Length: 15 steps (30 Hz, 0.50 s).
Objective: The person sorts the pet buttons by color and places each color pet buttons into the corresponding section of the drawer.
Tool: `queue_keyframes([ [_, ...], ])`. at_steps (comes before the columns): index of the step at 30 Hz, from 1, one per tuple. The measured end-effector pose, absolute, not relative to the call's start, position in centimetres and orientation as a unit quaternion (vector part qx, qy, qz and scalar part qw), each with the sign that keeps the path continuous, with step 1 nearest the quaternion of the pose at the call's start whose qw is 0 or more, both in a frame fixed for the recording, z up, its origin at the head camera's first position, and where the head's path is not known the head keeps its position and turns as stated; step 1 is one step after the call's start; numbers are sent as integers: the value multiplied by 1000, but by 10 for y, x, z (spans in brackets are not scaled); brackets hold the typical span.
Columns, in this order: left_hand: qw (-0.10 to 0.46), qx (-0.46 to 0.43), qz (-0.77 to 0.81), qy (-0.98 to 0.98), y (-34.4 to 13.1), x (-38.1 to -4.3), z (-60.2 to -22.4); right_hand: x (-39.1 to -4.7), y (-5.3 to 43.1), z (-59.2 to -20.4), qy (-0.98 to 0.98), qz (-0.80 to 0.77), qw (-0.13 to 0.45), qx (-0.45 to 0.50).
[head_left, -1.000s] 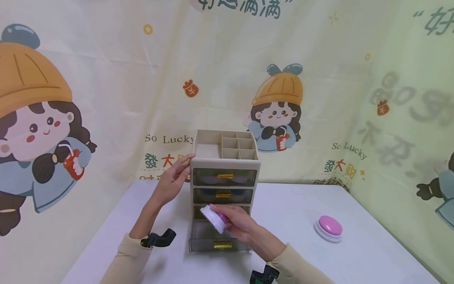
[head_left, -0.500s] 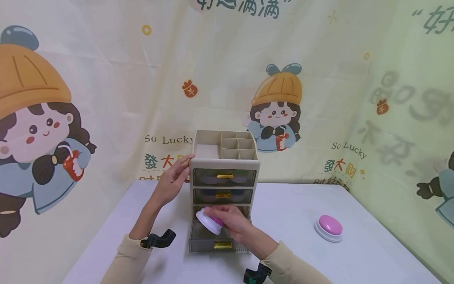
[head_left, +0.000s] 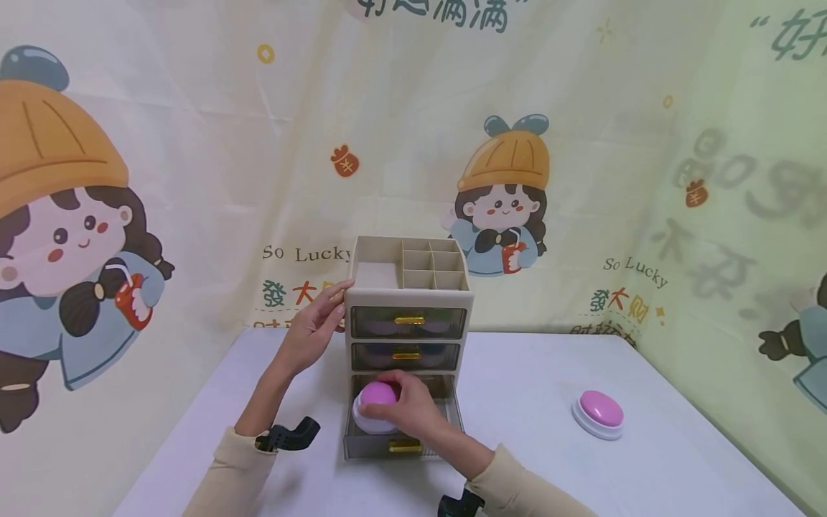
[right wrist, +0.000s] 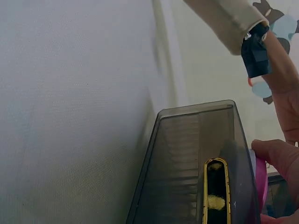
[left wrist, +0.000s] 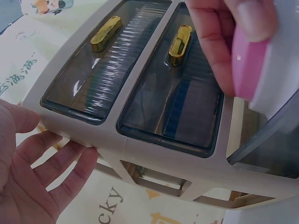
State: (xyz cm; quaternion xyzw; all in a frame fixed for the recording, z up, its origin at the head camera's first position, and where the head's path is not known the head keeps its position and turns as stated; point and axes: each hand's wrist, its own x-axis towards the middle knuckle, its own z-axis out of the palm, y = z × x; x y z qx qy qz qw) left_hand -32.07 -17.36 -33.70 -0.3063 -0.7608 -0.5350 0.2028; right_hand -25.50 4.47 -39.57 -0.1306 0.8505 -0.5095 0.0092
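Observation:
A beige desktop drawer cabinet (head_left: pixel 411 296) stands on the table, its bottom drawer (head_left: pixel 362 446) pulled out and the two above it closed. My right hand (head_left: pixel 413 411) grips a round button (head_left: pixel 379 393) with a pink dome and white base. The button is pink side up over the left part of the open drawer. In the left wrist view the button (left wrist: pixel 250 65) is close to the drawer opening. My left hand (head_left: pixel 310 332) rests with extended fingers (left wrist: pixel 70 161) against the cabinet's upper left side. The right wrist view shows the drawer's smoky front, with a gold handle (right wrist: pixel 216 196).
A second pink-and-white button (head_left: pixel 601 411) sits on the white table (head_left: pixel 530 445) to the right. The cabinet's top tray (head_left: pixel 381 275) is split into compartments. Behind the table hangs a printed cloth (head_left: pixel 400 108).
My right hand has moved left and turned the button from steeply tilted to pink side up over the open drawer. My left hand has stayed at the cabinet's side.

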Motion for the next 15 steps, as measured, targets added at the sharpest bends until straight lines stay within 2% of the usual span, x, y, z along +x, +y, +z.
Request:
queue_keyframes([
  [15,200,-309,-537,-759,-174,-322,-338,-257,44,-401,852,-503,39,-143],
])
